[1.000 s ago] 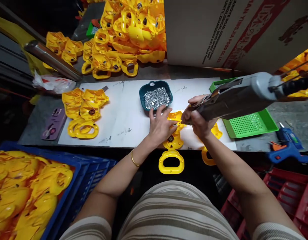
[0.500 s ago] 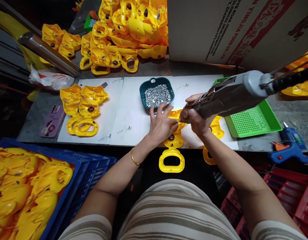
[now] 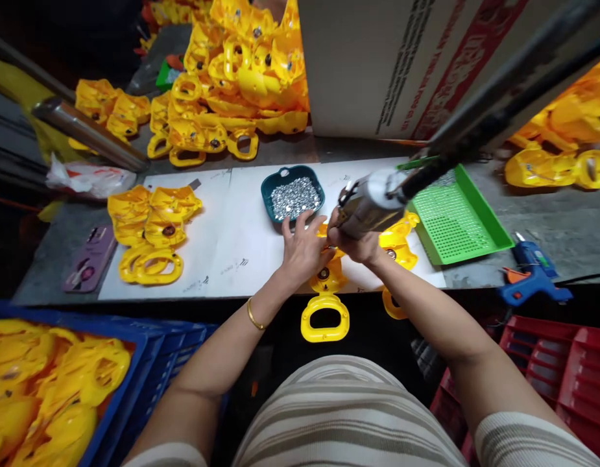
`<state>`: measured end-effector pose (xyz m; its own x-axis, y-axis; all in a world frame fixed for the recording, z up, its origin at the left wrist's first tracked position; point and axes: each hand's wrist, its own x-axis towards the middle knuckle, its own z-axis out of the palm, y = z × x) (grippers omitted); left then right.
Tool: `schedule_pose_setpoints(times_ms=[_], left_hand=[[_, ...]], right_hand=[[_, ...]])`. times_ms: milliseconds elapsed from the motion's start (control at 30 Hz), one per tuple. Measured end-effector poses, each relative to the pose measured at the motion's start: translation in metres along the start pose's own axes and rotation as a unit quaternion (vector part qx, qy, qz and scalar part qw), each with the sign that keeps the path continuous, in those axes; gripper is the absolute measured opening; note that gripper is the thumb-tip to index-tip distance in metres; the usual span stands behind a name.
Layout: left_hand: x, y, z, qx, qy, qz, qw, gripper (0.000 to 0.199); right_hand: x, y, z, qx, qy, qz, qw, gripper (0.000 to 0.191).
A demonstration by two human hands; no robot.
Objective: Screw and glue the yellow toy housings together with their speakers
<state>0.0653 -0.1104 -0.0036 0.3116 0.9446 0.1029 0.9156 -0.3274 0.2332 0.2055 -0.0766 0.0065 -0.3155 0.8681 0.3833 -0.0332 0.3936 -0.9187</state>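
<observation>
My right hand [image 3: 354, 244] is wrapped round a grey electric screwdriver [image 3: 370, 204], tilted now so its back end faces me. Its tip points down at a yellow plastic part with a loop handle [image 3: 325, 318], which overhangs the table's front edge. Over that part's left side lies my left hand [image 3: 303, 251], fingers spread, thumb side close to the driver's tip. Whether a screw sits there is hidden. Just beyond my left fingertips stands a dark green bowl [image 3: 294, 194] of small silver screws. A second yellow part [image 3: 399, 246] lies to the right, partly behind my right forearm.
Two yellow parts [image 3: 154, 217] and a purple phone case [image 3: 89, 259] lie at left. A green basket [image 3: 462, 220] and a blue glue gun [image 3: 533, 269] are at right. Behind stand heaped yellow parts [image 3: 251, 84] and a carton [image 3: 358, 71]. Blue crates [image 3: 154, 350] and red crates [image 3: 552, 363] flank me.
The head view has shifted, so the table items appear further left and lower. The screwdriver has swung more upright in my right hand. My left hand stays by the same part.
</observation>
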Motion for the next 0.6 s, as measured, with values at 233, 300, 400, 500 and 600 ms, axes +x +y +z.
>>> schedule_pose_setpoints(times_ms=[233,300,400,500,600], left_hand=[[-0.002,-0.011,0.001,0.029,0.011,0.051,0.998,0.019],[-0.002,-0.013,0.002,0.036,0.006,0.063,0.997,0.018],[-0.001,-0.017,0.000,0.047,-0.002,0.075,0.996,0.017],[-0.002,-0.021,-0.006,0.035,0.000,0.100,0.994,0.016],[0.002,-0.016,-0.013,-0.013,0.050,0.125,0.991,0.015]], right_hand=[[0.004,-0.002,0.006,0.004,0.069,-0.019,0.997,0.042],[0.000,-0.011,0.001,0.026,0.057,-0.024,0.998,0.040],[-0.013,-0.036,-0.018,0.065,0.065,-0.045,0.995,0.037],[-0.034,-0.062,-0.052,0.110,0.108,-0.075,0.985,0.032],[-0.056,-0.076,-0.087,0.119,0.220,-0.105,0.963,0.027]])
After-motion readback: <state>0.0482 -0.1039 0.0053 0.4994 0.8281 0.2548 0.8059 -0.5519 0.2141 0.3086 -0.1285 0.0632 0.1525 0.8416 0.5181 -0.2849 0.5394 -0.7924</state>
